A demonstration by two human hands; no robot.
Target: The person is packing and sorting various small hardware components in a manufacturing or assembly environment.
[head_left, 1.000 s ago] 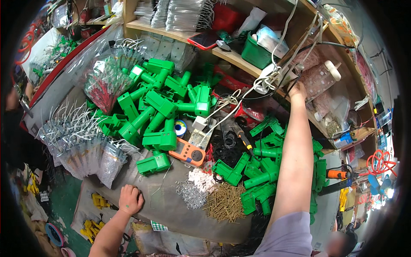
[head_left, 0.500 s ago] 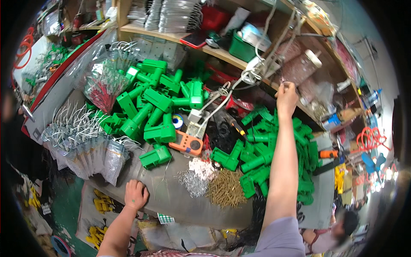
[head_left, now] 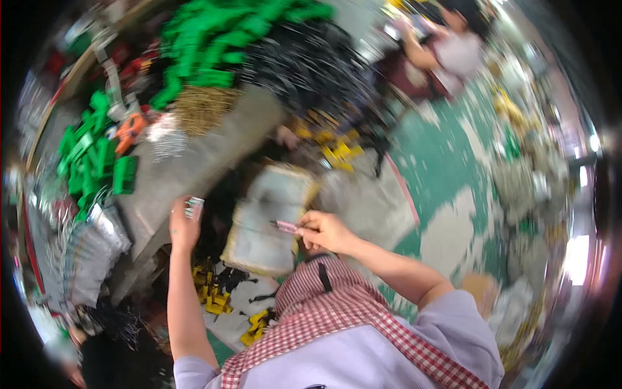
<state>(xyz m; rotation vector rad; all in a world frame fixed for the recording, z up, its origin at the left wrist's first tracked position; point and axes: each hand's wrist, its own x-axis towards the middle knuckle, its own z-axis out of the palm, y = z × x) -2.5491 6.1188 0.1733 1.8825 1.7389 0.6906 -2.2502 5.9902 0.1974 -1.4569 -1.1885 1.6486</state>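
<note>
At the table's edge my left hand [head_left: 184,227] has its fingers closed on a small white card with green spots [head_left: 194,207], partly covered by the fingers and blurred. In front of my apron my right hand [head_left: 328,232] pinches a slim pink pen [head_left: 286,226] with a dark tip, which points left. Beyond the left hand, on the grey table [head_left: 188,175], lie a pile of brass-coloured screws [head_left: 206,110] and a heap of small silver parts [head_left: 167,144].
Green plastic housings [head_left: 91,152] are piled on the table, with bagged wired parts [head_left: 97,249] at its near end. A pale sack-like pad [head_left: 269,217] and yellow parts [head_left: 340,152] lie below the table. A co-worker [head_left: 447,55] sits at the far right.
My view has swung right and downward. The right hand has come back from the shelf and now shows a pink pen. My left hand is now at the spotted card by the table's edge.
</note>
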